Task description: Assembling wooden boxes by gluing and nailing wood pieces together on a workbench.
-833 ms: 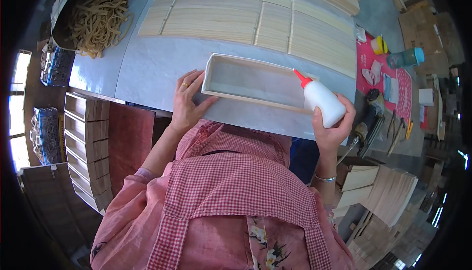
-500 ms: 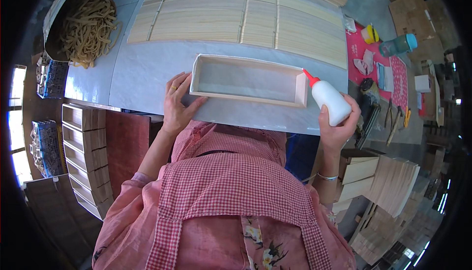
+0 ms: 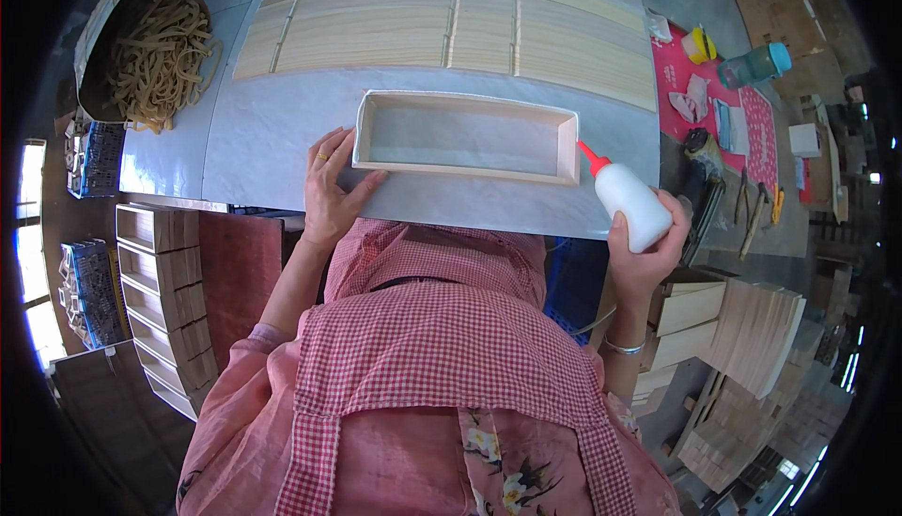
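A shallow rectangular wooden frame [image 3: 470,172] lies on the grey tabletop in front of me, and its inside shows a greyish surface. A thin white line runs along its far and left rims. At its left end, my left hand [image 3: 331,182] rests against the near corner, fingers and thumb spread apart. My right hand [image 3: 648,248] is wrapped round a white squeeze bottle [image 3: 631,204] with a red nozzle [image 3: 592,156]. The bottle tilts to the left, its tip at the rim of the frame's right end. Whether the tip touches the wood I cannot tell.
Pale wooden panels [image 3: 376,23] lie beyond the frame. A container of tan bands [image 3: 164,55] stands at far left. Stacked wooden frames [image 3: 155,276] are below left, with wooden boxes [image 3: 686,328] below right. A teal bottle [image 3: 752,67] and pliers [image 3: 741,206] lie on the right.
The nozzle tip has moved from the frame's far right corner toward me along its right end. The left hand stays at the left end. The whole view has shifted slightly.
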Action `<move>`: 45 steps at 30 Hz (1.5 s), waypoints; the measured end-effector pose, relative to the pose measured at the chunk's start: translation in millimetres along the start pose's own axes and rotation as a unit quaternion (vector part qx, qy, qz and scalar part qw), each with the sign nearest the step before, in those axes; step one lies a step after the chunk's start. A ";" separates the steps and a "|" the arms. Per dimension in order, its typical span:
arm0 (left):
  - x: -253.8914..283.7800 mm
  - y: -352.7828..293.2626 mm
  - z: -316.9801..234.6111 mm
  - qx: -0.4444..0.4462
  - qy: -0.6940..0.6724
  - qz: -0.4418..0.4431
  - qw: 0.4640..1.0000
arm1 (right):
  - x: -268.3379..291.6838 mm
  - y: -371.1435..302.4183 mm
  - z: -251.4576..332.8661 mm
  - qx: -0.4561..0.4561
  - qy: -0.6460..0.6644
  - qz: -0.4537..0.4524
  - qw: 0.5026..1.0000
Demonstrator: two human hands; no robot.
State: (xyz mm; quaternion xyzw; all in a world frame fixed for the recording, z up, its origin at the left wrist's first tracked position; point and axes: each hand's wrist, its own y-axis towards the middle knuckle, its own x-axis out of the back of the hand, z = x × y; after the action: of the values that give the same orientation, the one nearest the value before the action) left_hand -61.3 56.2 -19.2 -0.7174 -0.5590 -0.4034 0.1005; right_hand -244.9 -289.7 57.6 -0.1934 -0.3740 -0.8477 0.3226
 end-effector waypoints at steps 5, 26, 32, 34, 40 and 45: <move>-1.1 -0.5 1.5 0.000 -0.001 -0.004 1.000 | 17.1 -22.7 5.8 -0.010 -0.010 0.005 1.000; -0.2 -3.9 3.4 -0.023 -0.021 -0.038 0.999 | -115.5 -40.0 97.9 0.009 0.272 0.195 0.942; 1.4 -3.6 5.7 -0.034 -0.009 -0.036 0.999 | -127.0 -35.7 103.7 0.070 0.242 0.208 0.945; 1.0 -3.6 6.6 -0.031 -0.011 -0.038 0.999 | -124.8 -35.7 102.5 0.071 0.237 0.204 0.947; -1.0 -3.5 6.1 -0.023 -0.013 -0.036 0.999 | -104.9 -36.6 93.8 0.069 0.204 0.177 0.961; -0.7 -3.2 6.9 -0.021 -0.013 -0.029 0.999 | -86.8 -37.6 82.7 0.063 0.167 0.146 0.973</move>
State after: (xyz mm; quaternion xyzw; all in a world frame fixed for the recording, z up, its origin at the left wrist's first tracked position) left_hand -61.0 60.9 -25.2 -0.7082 -0.5722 -0.4081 0.0668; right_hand -201.5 -172.8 42.4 -0.0811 -0.3351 -0.7864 0.5125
